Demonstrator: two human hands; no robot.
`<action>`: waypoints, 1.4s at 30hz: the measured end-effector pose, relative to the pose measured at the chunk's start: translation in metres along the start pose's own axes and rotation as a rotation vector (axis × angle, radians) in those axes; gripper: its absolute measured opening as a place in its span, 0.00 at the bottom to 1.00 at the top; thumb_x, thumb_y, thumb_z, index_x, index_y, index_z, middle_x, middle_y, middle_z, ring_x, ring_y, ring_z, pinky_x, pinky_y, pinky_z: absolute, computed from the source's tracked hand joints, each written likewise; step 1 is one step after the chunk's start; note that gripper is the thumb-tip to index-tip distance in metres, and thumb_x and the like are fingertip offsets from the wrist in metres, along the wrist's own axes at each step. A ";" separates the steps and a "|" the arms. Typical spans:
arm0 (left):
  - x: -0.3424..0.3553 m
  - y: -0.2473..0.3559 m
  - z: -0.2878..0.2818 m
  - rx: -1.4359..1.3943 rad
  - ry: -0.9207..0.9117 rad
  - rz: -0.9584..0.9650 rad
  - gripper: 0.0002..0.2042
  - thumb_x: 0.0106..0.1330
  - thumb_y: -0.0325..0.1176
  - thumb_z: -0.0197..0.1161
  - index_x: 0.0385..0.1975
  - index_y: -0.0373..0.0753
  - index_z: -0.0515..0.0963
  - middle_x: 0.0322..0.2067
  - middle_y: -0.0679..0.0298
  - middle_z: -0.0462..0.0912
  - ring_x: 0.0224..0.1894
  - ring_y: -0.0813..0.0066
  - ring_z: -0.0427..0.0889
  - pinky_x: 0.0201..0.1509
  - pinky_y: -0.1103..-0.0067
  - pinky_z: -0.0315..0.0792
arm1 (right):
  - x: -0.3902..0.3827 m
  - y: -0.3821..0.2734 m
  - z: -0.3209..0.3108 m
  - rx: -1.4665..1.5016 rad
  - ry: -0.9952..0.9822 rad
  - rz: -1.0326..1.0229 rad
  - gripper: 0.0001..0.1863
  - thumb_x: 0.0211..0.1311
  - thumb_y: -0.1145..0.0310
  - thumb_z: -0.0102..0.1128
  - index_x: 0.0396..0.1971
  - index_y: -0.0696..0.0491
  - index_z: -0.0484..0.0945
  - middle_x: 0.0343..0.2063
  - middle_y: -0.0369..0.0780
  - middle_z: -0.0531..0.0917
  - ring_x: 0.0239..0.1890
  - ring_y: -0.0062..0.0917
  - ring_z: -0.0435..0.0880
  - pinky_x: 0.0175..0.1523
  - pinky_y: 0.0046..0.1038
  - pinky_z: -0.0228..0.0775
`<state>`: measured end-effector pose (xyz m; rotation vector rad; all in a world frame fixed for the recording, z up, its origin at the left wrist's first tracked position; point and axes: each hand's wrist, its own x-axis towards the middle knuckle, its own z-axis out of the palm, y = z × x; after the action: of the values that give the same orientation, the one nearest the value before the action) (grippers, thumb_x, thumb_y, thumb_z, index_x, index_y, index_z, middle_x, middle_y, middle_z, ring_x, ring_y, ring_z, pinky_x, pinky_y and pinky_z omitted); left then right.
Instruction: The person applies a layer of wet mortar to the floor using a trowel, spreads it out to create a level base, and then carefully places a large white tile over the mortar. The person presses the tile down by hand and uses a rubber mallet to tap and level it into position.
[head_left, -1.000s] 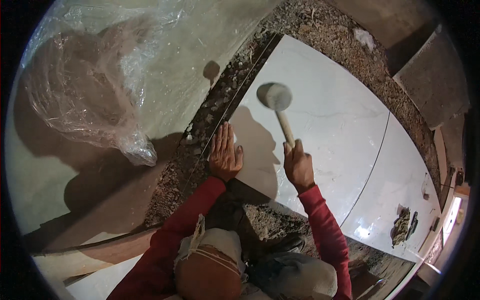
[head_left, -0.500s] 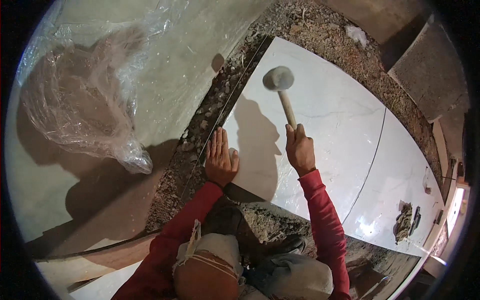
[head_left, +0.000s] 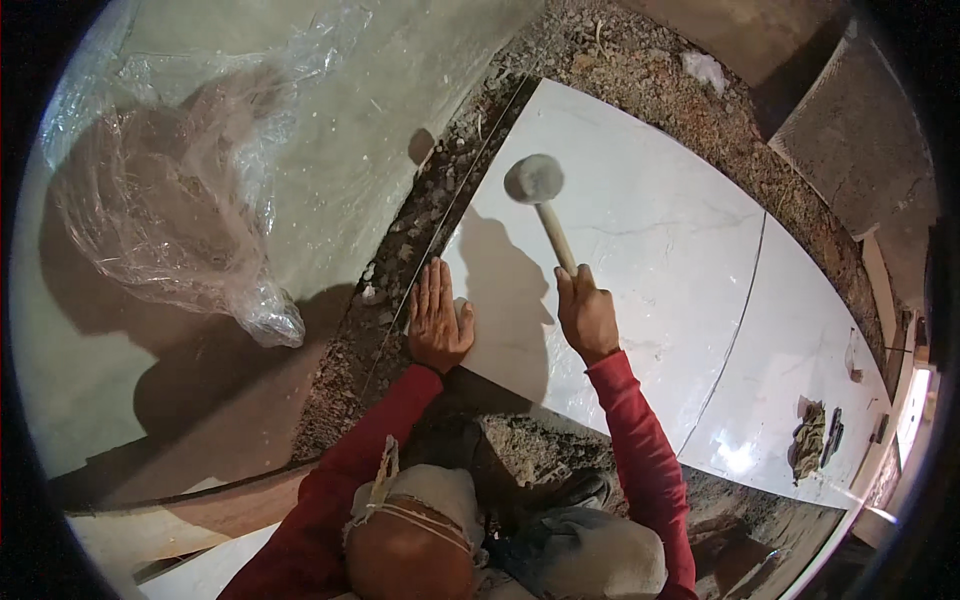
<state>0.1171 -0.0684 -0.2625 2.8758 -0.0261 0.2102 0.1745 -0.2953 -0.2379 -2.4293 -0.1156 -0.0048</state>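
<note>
A large glossy white tile with faint grey veins lies in front of me. My left hand rests flat near its left edge, fingers stretched together and thumb apart, close to a thin taut string. In my right hand is the wooden handle of a rubber mallet, its grey head over the tile. Whether the head touches the surface I cannot tell. A second white tile adjoins on the right, with a narrow dark joint between the two.
Crumpled clear plastic sheeting lies on the grey-green floor to the left. Rough mortar and rubble border the tile's far side. A dirty rag sits on the right tile. My knees are at the bottom.
My right hand and the mallet have moved slightly left and nearer to me. The left hand stays flat on the tile.
</note>
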 end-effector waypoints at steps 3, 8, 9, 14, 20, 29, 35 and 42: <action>0.001 0.000 0.000 0.001 0.010 0.004 0.33 0.65 0.40 0.47 0.68 0.32 0.49 0.69 0.51 0.50 0.71 0.56 0.49 0.72 0.61 0.44 | -0.005 0.000 -0.004 0.090 -0.009 0.091 0.15 0.67 0.58 0.51 0.31 0.55 0.63 0.11 0.53 0.74 0.16 0.54 0.75 0.18 0.49 0.64; 0.000 0.003 -0.001 0.019 0.019 -0.002 0.32 0.67 0.40 0.46 0.68 0.33 0.48 0.69 0.53 0.49 0.71 0.58 0.50 0.71 0.62 0.46 | -0.013 -0.001 -0.003 0.044 -0.001 0.000 0.15 0.66 0.58 0.52 0.31 0.54 0.64 0.10 0.51 0.73 0.15 0.53 0.75 0.18 0.48 0.66; 0.001 0.004 -0.001 -0.004 0.009 0.005 0.32 0.67 0.39 0.46 0.69 0.33 0.48 0.69 0.52 0.49 0.71 0.56 0.50 0.71 0.61 0.46 | -0.016 -0.001 -0.002 0.092 0.026 0.007 0.15 0.66 0.57 0.51 0.31 0.54 0.64 0.09 0.52 0.73 0.14 0.53 0.75 0.18 0.48 0.66; 0.000 0.011 -0.004 -0.047 -0.006 0.016 0.32 0.68 0.39 0.46 0.69 0.35 0.46 0.70 0.53 0.48 0.71 0.56 0.47 0.72 0.62 0.43 | -0.029 -0.003 -0.001 -0.013 0.070 -0.021 0.15 0.65 0.55 0.52 0.32 0.52 0.65 0.09 0.50 0.73 0.14 0.51 0.76 0.19 0.50 0.66; 0.001 0.014 -0.001 -0.024 -0.064 -0.043 0.32 0.69 0.40 0.45 0.70 0.38 0.44 0.70 0.55 0.44 0.72 0.57 0.44 0.72 0.60 0.43 | -0.042 -0.006 -0.008 -0.132 -0.145 0.142 0.17 0.65 0.56 0.52 0.31 0.55 0.64 0.10 0.50 0.75 0.14 0.49 0.77 0.19 0.48 0.68; -0.003 0.011 0.004 0.114 -0.049 0.014 0.31 0.70 0.42 0.43 0.69 0.34 0.45 0.70 0.55 0.44 0.72 0.61 0.45 0.73 0.64 0.42 | -0.079 -0.010 -0.014 -0.073 -0.110 0.064 0.15 0.64 0.59 0.56 0.32 0.55 0.65 0.08 0.48 0.72 0.11 0.48 0.74 0.15 0.45 0.63; -0.011 -0.008 0.026 0.143 -0.014 0.037 0.30 0.71 0.43 0.41 0.69 0.37 0.47 0.70 0.56 0.46 0.72 0.60 0.46 0.73 0.65 0.42 | -0.119 -0.006 -0.017 0.122 0.065 -0.029 0.16 0.63 0.57 0.57 0.34 0.53 0.66 0.07 0.47 0.72 0.10 0.46 0.74 0.14 0.44 0.63; -0.022 -0.042 0.056 -0.017 -0.089 0.084 0.30 0.70 0.42 0.44 0.69 0.37 0.49 0.69 0.55 0.51 0.71 0.56 0.48 0.73 0.63 0.43 | -0.163 0.001 -0.021 0.091 -0.024 -0.043 0.17 0.63 0.58 0.57 0.37 0.54 0.64 0.11 0.45 0.75 0.11 0.44 0.75 0.15 0.43 0.66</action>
<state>0.1044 -0.0426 -0.3300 2.8680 -0.1644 0.0970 0.0131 -0.3227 -0.2282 -2.3364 -0.1758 0.0097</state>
